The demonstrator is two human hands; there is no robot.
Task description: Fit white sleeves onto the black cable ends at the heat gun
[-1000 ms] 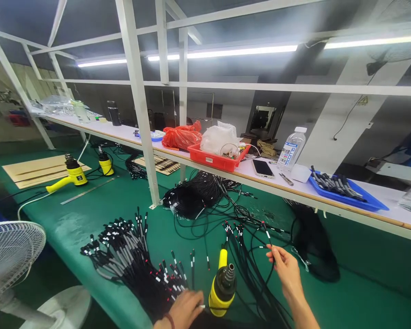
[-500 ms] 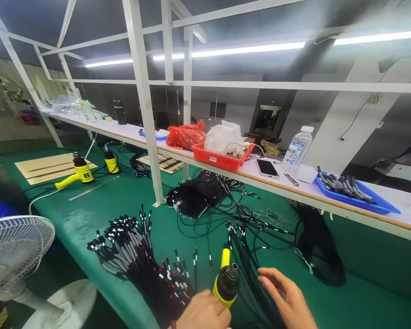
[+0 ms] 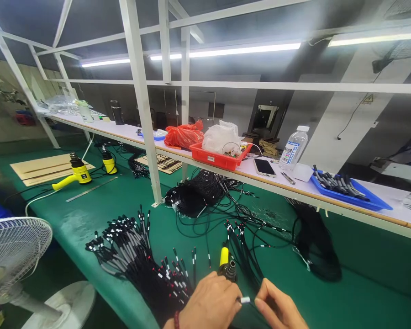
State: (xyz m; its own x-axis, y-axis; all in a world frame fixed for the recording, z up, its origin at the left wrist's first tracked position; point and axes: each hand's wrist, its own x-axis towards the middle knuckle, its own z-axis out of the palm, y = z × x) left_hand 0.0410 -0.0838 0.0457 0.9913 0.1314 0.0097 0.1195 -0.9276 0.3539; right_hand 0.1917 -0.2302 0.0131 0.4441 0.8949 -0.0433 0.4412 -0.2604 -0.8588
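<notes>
My left hand [image 3: 210, 299] is closed on the end of a thin black cable, whose white label [image 3: 245, 300] sticks out between my two hands. To the right, my right hand [image 3: 277, 305] pinches the same cable with thumb and forefinger. A yellow and black heat gun [image 3: 224, 257] stands just beyond my left hand, nozzle up, its lower part hidden. A bundle of black cables with red and white tips [image 3: 248, 256] lies behind my right hand. Left of my hands spreads a large pile of black cables [image 3: 137, 260] with grey sleeves and white marks.
Along the back runs a shelf with a red tray [image 3: 208, 157], a phone [image 3: 264, 167], a water bottle [image 3: 294, 148] and a blue tray [image 3: 356, 194] of short black pieces. More cable coils [image 3: 318, 246] lie underneath. A white fan [image 3: 17, 265] stands at the left.
My left hand has moved right and up, now covering much of the heat gun. My right hand has closed from a loose spread into a pinch, and the cable's white label now shows between the hands.
</notes>
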